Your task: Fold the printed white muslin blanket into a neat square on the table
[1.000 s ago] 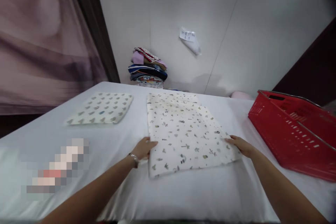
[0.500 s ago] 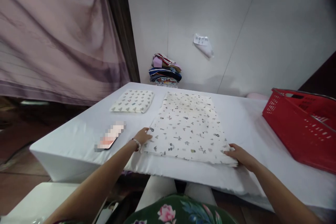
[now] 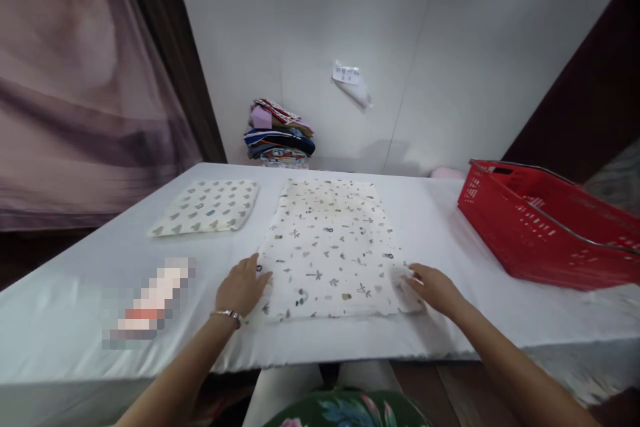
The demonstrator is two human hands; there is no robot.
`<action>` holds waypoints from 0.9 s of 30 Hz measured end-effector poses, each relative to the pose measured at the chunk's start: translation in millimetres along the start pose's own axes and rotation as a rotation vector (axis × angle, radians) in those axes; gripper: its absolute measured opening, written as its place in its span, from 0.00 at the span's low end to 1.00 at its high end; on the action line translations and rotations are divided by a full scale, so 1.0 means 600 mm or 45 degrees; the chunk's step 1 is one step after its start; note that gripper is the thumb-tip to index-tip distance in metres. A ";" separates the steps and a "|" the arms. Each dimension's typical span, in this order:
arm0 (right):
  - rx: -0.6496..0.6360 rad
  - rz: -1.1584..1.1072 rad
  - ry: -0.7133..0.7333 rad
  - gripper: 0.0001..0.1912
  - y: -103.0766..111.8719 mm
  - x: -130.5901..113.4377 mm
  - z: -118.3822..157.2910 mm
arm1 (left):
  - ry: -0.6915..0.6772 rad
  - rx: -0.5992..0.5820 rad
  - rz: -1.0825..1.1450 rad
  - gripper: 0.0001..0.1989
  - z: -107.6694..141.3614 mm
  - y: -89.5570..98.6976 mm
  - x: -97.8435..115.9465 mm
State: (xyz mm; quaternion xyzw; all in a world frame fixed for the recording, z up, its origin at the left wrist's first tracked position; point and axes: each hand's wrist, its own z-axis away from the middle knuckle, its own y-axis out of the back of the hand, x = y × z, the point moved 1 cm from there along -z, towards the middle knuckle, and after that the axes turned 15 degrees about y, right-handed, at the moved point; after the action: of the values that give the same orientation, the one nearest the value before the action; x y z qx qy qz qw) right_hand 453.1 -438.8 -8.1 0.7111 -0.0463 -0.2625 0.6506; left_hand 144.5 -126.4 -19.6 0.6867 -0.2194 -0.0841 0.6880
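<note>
A white cloth [image 3: 335, 247] with small grey and green prints lies folded in a rectangle on the white-covered table [image 3: 310, 343] in front of me. At its near left edge rests my left hand [image 3: 243, 285], fingers stretched out and the thumb lying on the fabric. My right hand [image 3: 436, 288] is at the near right edge, its thumb and fingers closed on the cloth's side, where the fabric looks slightly rumpled. A smaller folded cloth [image 3: 210, 207] with grey prints lies to the left, apart from both hands.
A pixelated flat object [image 3: 155, 300] lies left of my left hand. A red plastic basket [image 3: 530, 227] stands on the right. Stacked folded textiles [image 3: 280, 133] sit by the back wall, below a paper label [image 3: 346, 73]. A pink curtain [image 3: 75, 93] hangs at the left.
My view has shifted to the right and closer to the table. The cloth's near edge lies straighter and flatter. My left hand has flattened beside the left edge; the right stays at the right edge.
</note>
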 end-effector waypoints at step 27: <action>0.364 -0.268 -0.274 0.17 -0.009 0.156 -0.379 | -0.529 0.087 -0.121 0.30 -0.089 -0.091 0.085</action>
State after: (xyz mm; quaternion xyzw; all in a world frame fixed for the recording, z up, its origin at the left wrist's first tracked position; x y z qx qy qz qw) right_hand 630.7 -271.4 -38.8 0.7652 -0.0777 -0.3940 0.5032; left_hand 222.4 -101.5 -61.4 0.6870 -0.3266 -0.2488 0.5996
